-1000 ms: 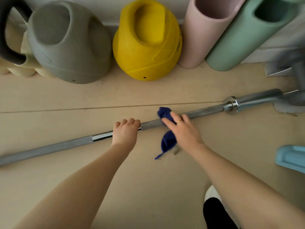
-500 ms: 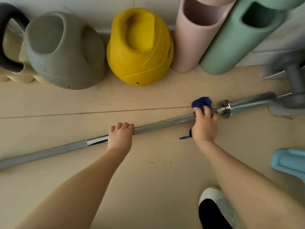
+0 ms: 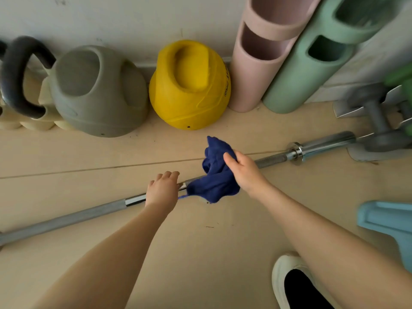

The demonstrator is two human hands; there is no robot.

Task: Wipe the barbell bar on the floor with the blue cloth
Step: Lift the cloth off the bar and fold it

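A long steel barbell bar lies slantwise on the pale floor, its chrome sleeve at the right. My left hand rests over the bar near its middle, fingers curled on it. My right hand grips a bunched dark blue cloth just right of the left hand. The cloth hangs loose over the bar and hides that stretch of it; its upper part sticks up above the bar.
Along the wall stand a grey kettlebell, a yellow kettlebell, a pink roller and a green roller. A dumbbell lies by the bar's right end. A light blue object and my white shoe sit at right.
My right hand slid the cloth out to the collar, then came back left along the bar to beside my left hand; the cloth now hangs looser. The left hand stayed put.
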